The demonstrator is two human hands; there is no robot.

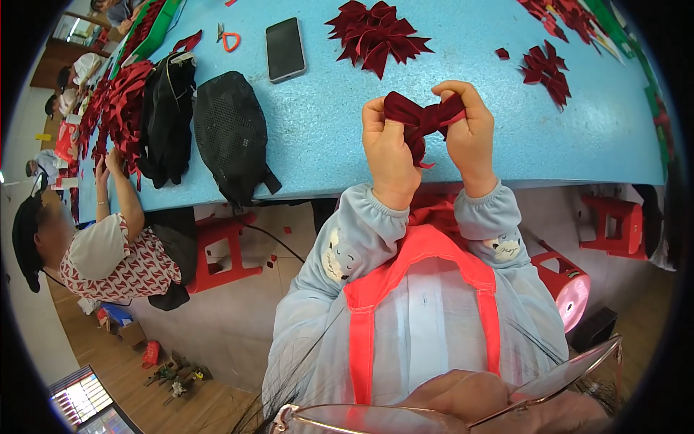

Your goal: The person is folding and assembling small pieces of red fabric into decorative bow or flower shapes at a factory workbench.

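Between my two hands, a dark red velvet bow (425,121) is held up over the near edge of the blue table (318,137). My left hand (390,155) pinches its left loop between thumb and fingers. The right loop is gripped the same way by my right hand (471,137). A knot shows at the bow's middle, and its tails hang down between the hands. Beyond it on the tabletop lies a pile of dark red bows (377,36). A smaller cluster of bows (546,74) sits to the right, near a small red scrap (502,53).
A phone (286,50), red-handled snips (230,40) and two black bags (230,134) (170,119) lie left of my hands. Farther left, a co-worker (108,253) handles a heap of red ribbon pieces (129,108). Red stools (224,253) (614,226) stand under the table.
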